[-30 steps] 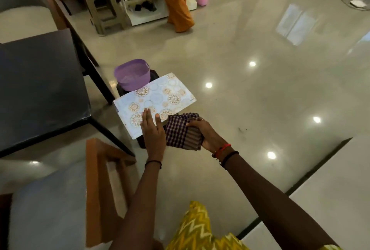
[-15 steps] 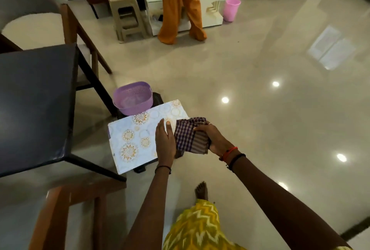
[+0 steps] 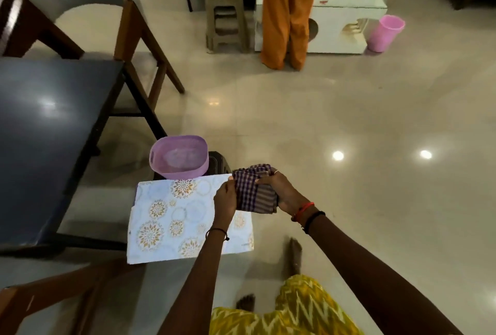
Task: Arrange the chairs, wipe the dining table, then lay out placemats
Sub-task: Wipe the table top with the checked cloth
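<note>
A folded purple checked cloth (image 3: 253,189) is held between both hands just right of a white placemat (image 3: 174,216) with gold flower prints. My left hand (image 3: 225,200) grips the cloth's left edge, over the placemat's right part. My right hand (image 3: 281,191) grips its right side. The placemat lies flat on a low dark stool (image 3: 218,164), which it mostly hides. The dark dining table (image 3: 45,130) fills the left. A grey-backed wooden chair (image 3: 112,23) stands at its far end, and another chair's wooden frame (image 3: 53,297) shows at the bottom left.
A purple plastic basin (image 3: 178,156) sits on the stool behind the placemat. Farther back a person in orange clothes (image 3: 287,12) stands by a white low table (image 3: 346,20), a beige plastic stool (image 3: 225,15) and a pink bucket (image 3: 385,32). My bare feet are on the glossy floor.
My view has tilted up and shifted, so more of the room's far side shows. My left hand moved from flat on the placemat onto the cloth's left edge. My right hand keeps holding the cloth.
</note>
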